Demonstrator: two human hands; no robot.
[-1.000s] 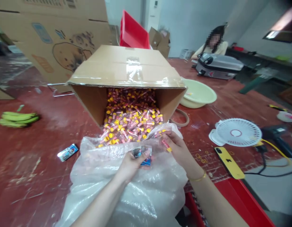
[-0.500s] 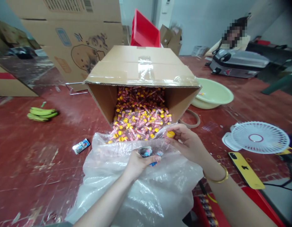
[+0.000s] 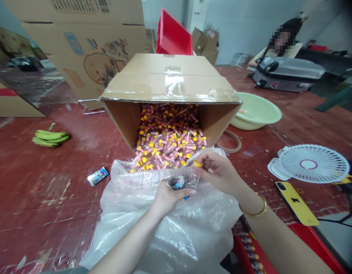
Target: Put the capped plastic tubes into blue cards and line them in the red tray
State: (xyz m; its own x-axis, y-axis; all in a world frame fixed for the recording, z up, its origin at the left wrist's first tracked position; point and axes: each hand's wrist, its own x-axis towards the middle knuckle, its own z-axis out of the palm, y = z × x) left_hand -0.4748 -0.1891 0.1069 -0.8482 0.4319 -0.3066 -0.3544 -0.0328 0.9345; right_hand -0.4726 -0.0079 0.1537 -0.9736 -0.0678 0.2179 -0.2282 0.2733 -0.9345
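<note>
My right hand (image 3: 218, 171) pinches the yellow cap (image 3: 198, 163) of a small clear tube (image 3: 193, 178), which points down toward my left hand (image 3: 167, 196). My left hand is closed round a small printed packet (image 3: 176, 183) in black and blue, with its thumb near the tube's lower end. I cannot tell whether the thumb grips the tube too. Just beyond both hands, many pink-filled tubes with yellow caps (image 3: 167, 148) spill from a cardboard box (image 3: 167, 78) lying on its side. Below the hands spreads a translucent plastic sheet (image 3: 176, 236).
A similar packet (image 3: 97, 176) and green bananas (image 3: 51, 137) lie at left. To the right are a pale green basin (image 3: 257, 114), a tape roll (image 3: 235, 142), a white fan grille (image 3: 314, 163) and a yellow phone (image 3: 296, 203). A person sits behind a grey case (image 3: 287, 74).
My right hand has moved left and slightly down with the capped tube, bringing it from a slant to nearly upright beside my left hand. My left hand stays almost still.
</note>
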